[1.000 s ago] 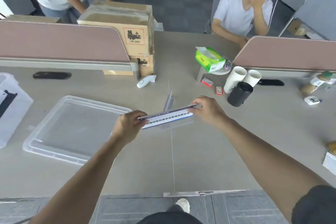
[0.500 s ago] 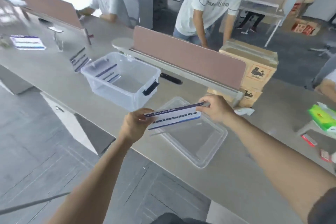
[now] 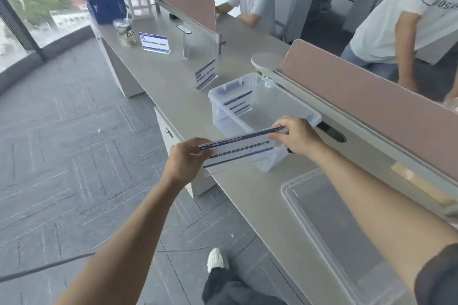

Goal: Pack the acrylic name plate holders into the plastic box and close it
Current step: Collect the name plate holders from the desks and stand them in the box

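Note:
I hold an acrylic name plate holder with a blue-and-white insert level in the air. My left hand pinches its left end and my right hand pinches its right end. It hangs over the near end of the clear plastic box, which stands open on the desk with one holder leaning inside. The box's clear lid lies flat on the desk at the lower right. More holders stand farther along the desk: one just beyond the box, one farther back and a clear one.
A pink divider panel runs along the desk behind the box. A person in a white shirt stands behind it; another person sits at the far end. A glass jar and a dark blue bag stand at the desk's far end.
The view has swung left along the desk. The holder has travelled with both hands from over the lid to the near end of the open box.

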The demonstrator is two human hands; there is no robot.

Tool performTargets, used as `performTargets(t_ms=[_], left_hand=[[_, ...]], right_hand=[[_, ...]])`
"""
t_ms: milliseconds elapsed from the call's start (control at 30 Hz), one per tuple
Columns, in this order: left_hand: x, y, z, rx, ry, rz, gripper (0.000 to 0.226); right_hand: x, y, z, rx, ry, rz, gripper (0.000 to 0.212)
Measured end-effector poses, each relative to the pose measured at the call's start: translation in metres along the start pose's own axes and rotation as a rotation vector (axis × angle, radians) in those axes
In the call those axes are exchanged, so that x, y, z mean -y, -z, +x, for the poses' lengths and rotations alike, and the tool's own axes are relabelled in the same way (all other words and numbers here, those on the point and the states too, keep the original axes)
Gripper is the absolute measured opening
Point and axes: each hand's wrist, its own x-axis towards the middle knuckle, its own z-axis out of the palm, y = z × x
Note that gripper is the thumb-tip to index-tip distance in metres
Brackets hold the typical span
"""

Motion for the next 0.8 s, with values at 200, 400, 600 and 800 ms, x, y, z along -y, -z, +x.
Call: performTargets(t_ms=[200,400,600,800], left_hand=[[0.001,0.025,0.101,0.000,0.011,0.064,0.014],[0.005,0.043,0.175,-0.009,-0.067,0.124,0.018],[0.016,0.062,0.245,0.035,-0.165,0.189,0.007],[0.020,0.081,0.293,0.085,-0.337,0.159,0.013]], right_hand=[[-0.001,-0.008,0.100,-0.018,0.025,0.042,0.022],[0.007,-0.012,0.175,-0.063,-0.021,0.073,0.021],[0.022,-0.018,0.221,-0.111,-0.132,0.091,0.012],[0.049,-0.032,0.238,-0.409,-0.384,0.458,0.012]])
